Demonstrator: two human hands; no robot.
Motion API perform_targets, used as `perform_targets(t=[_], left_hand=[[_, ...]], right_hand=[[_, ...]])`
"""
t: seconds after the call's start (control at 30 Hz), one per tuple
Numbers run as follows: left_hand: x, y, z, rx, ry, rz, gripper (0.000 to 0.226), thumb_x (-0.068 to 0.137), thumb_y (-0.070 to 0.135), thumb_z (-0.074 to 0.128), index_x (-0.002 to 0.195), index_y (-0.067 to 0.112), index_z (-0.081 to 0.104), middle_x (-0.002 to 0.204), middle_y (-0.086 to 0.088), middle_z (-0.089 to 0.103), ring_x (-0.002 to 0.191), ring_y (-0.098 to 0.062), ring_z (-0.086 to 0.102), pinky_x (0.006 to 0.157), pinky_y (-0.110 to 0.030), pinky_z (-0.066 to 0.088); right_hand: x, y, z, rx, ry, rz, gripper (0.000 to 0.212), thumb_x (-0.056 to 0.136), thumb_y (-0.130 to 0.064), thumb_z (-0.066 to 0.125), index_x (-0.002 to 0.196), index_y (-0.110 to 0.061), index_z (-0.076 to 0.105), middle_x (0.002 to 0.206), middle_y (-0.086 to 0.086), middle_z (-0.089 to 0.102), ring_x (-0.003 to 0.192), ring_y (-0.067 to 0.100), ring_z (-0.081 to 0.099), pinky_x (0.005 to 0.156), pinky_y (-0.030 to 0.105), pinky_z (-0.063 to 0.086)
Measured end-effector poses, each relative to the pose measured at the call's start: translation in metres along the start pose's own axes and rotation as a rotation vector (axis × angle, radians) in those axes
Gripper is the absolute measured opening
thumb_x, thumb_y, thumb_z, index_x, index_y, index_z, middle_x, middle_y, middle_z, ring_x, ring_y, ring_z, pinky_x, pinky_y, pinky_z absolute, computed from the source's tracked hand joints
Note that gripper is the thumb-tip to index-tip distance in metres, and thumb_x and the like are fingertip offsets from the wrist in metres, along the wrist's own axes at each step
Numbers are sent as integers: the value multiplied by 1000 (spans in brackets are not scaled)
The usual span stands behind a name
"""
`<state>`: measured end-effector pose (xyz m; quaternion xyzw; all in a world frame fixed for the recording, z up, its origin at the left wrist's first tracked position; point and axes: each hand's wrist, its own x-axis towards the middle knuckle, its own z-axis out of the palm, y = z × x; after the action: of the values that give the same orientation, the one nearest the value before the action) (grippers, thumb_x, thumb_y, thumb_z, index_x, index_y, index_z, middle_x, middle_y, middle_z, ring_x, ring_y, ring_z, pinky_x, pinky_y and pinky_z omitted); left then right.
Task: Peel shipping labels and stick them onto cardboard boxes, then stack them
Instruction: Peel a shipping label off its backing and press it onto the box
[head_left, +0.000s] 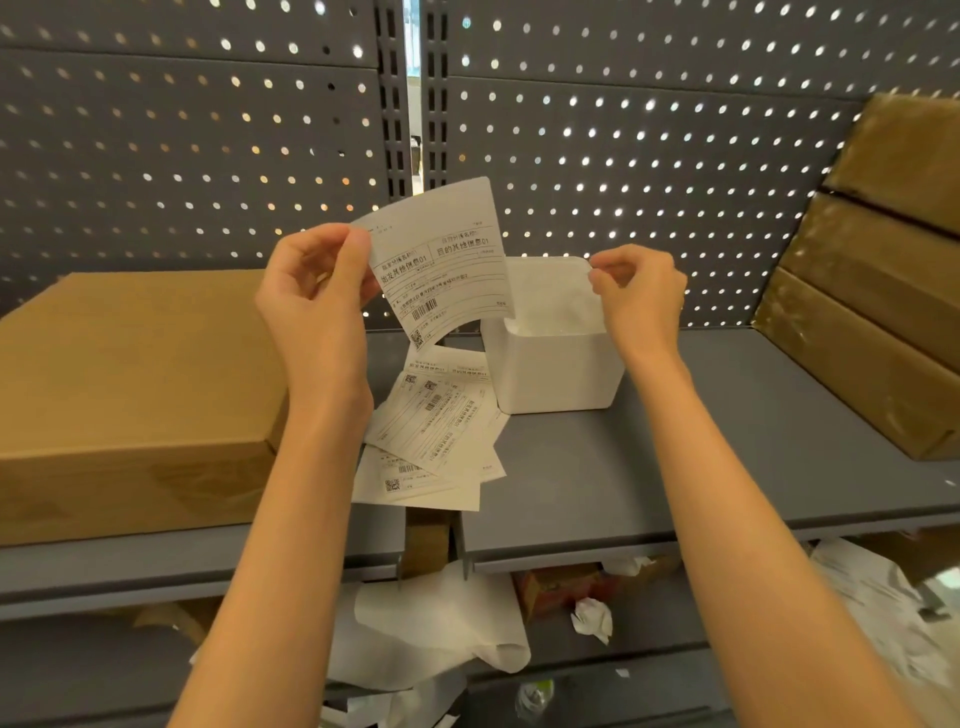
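Observation:
My left hand (311, 306) pinches the left edge of a curled white shipping label (447, 265) with black print and a barcode, holding it up over the shelf. My right hand (639, 301) pinches the top right corner of a glossy white backing sheet (550, 296), which hangs just right of the label and apart from it. A loose pile of several more labels (436, 431) lies on the shelf below my hands. A large flat cardboard box (130, 384) sits on the left. Stacked cardboard boxes (872, 291) lean at the right.
A small white open container (561, 374) stands behind the label pile. The grey shelf (675, 467) is backed by a grey pegboard (623, 156). Discarded backing sheets and crumpled paper (431, 623) lie on the lower shelf.

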<state>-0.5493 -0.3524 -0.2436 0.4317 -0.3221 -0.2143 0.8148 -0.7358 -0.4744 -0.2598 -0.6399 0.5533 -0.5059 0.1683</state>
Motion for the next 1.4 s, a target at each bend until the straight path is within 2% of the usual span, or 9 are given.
perform_targets(t=[0.1, 0.27, 0.5, 0.67, 0.8, 0.93, 1.1, 1.27, 1.4], left_hand=[[-1, -1, 2, -10, -7, -1, 8, 88, 10, 62, 83, 15, 61, 83, 2, 64, 82, -14, 61, 73, -22, 50], [-1, 2, 2, 7, -8, -1, 5, 88, 12, 62, 85, 15, 60, 86, 1, 64, 83, -14, 61, 73, -21, 49], [-1, 11, -1, 61, -4, 14, 3, 89, 14, 62, 87, 16, 60, 88, 2, 66, 87, -15, 64, 77, -23, 52], [-8, 18, -6, 94, 0, 5, 4, 89, 14, 62, 87, 17, 61, 91, 2, 67, 90, -16, 65, 80, -24, 53], [-12, 27, -16, 128, -13, -19, 2, 90, 14, 61, 88, 16, 61, 91, 1, 66, 88, -13, 64, 82, -26, 53], [-11, 37, -33, 149, -40, -46, 3, 90, 15, 61, 89, 17, 62, 89, 3, 68, 84, -10, 64, 79, -21, 53], [-2, 54, -58, 193, -118, -55, 13, 86, 5, 63, 94, 14, 60, 94, 0, 67, 98, -15, 66, 84, -25, 54], [20, 72, -91, 225, -180, -68, 19, 82, 1, 64, 94, 16, 62, 86, 7, 70, 93, -9, 67, 79, -20, 52], [41, 87, -123, 292, -194, -71, 19, 82, 4, 65, 97, 16, 62, 91, 5, 70, 94, -8, 68, 80, -21, 54]], right_hand=[[-2, -1, -2, -1, -23, -6, 26, 86, -1, 51, 104, -10, 68, 89, 8, 70, 87, 13, 61, 83, 28, 48], [-10, -19, -9, 149, -55, -94, 13, 87, -13, 57, 91, -16, 69, 83, -7, 68, 80, 14, 66, 70, 13, 47], [-38, -63, -11, 539, -264, -119, 12, 89, -27, 62, 89, -16, 69, 83, -4, 70, 76, 9, 68, 75, 25, 55], [-47, -68, -3, 545, -268, -207, 14, 82, -21, 71, 91, -10, 69, 86, 0, 70, 77, 4, 63, 69, 15, 49], [-51, -68, 2, 568, -308, -233, 6, 84, -13, 68, 86, -7, 68, 83, 2, 70, 77, 14, 64, 73, 28, 54], [-60, -71, 7, 597, -366, -243, 6, 85, -12, 67, 88, -7, 68, 84, 0, 69, 76, 8, 64, 71, 21, 54], [-71, -86, 18, 643, -381, -234, 5, 85, -11, 67, 88, -8, 67, 88, 6, 71, 83, 21, 66, 78, 36, 55], [-86, -114, 37, 668, -367, -235, 10, 85, -10, 66, 91, -12, 59, 88, 7, 68, 83, 19, 66, 79, 33, 54], [-101, -143, 61, 643, -380, -286, 8, 87, -8, 62, 91, -13, 57, 82, -2, 63, 80, 16, 63, 76, 30, 52]])
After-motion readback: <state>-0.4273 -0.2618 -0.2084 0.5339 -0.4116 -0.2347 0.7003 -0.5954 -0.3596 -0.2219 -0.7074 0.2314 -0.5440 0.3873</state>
